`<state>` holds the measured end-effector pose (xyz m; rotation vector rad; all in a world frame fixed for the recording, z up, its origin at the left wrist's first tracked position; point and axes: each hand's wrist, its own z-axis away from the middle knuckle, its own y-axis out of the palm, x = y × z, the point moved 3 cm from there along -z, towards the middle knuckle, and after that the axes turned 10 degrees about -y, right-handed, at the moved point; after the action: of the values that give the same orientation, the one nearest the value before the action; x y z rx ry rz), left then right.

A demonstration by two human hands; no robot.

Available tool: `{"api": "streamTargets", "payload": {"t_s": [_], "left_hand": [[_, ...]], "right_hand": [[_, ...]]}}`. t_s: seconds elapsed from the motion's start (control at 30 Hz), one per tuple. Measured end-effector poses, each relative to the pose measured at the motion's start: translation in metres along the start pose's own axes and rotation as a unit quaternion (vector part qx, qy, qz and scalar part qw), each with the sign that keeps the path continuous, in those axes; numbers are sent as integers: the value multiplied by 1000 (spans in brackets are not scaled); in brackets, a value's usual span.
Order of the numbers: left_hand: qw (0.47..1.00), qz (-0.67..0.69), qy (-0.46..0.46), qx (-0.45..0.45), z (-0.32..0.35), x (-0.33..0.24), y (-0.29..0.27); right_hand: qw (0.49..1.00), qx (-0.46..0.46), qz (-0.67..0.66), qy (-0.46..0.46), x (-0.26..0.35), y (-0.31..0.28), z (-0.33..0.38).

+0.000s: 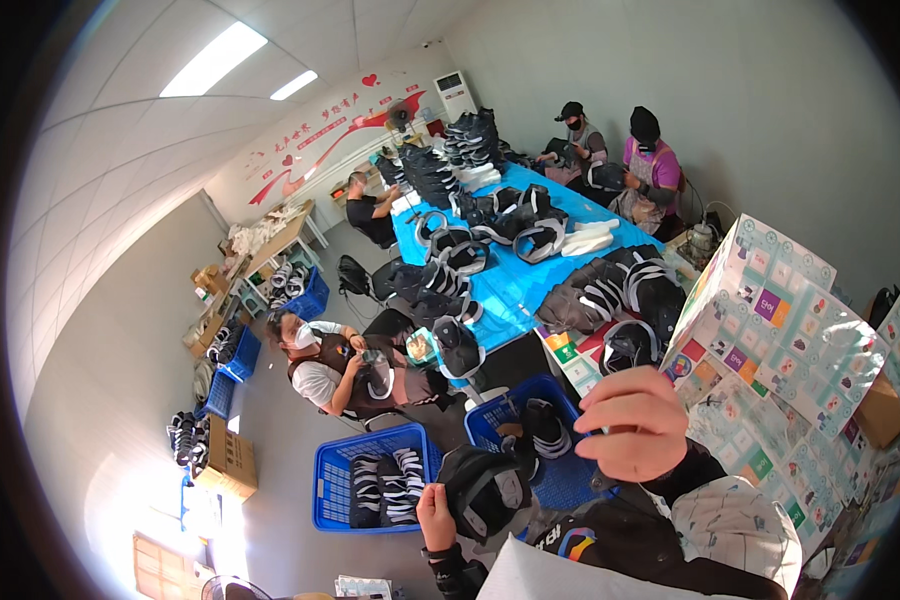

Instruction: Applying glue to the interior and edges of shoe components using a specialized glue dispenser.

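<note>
At the lower middle, my left hand (435, 517) is closed on the edge of a black padded, cap-like piece (485, 490) with grey panels. The piece hangs over my lap, beside the dark apron (610, 545). My right hand (634, 425) is raised to the right of it, apart from the piece, with fingers curled and pressed together. Whatever the right fingers may hold is too small to make out.
Blue baskets (322, 487) with black-and-white padded pieces stand in front of me. Beyond is a blue-covered table (515, 285) piled with similar pieces. A seated co-worker (320, 365) is at left; others sit around the table. Patterned boxes (770, 300) stack up at right.
</note>
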<state>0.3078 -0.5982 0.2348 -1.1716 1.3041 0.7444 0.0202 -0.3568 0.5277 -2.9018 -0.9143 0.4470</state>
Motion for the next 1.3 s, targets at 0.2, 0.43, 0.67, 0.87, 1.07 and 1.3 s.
{"api": "streamTargets", "payload": {"t_s": [0.2, 0.43, 0.67, 0.87, 1.07, 1.3], "left_hand": [[999, -4, -22, -23, 14, -22, -10], [1000, 31, -2, 3, 39, -92, -44], [999, -27, 21, 4, 66, -199, -51], [992, -9, 70, 105, 64, -207, -35], [984, -67, 100, 133, 65, -221, -11], [984, -45, 107, 137, 61, -212, 17]], "right_hand": [[997, 7, -67, 32, 6, 23, -6], [944, -52, -276, 174, 6, 56, 12], [788, 175, -486, 334, 8, 100, 14], [778, 167, -530, 294, 14, 118, 29], [773, 179, -491, 361, 32, 135, 33], [803, 256, -403, 357, 32, 141, 40]]}}
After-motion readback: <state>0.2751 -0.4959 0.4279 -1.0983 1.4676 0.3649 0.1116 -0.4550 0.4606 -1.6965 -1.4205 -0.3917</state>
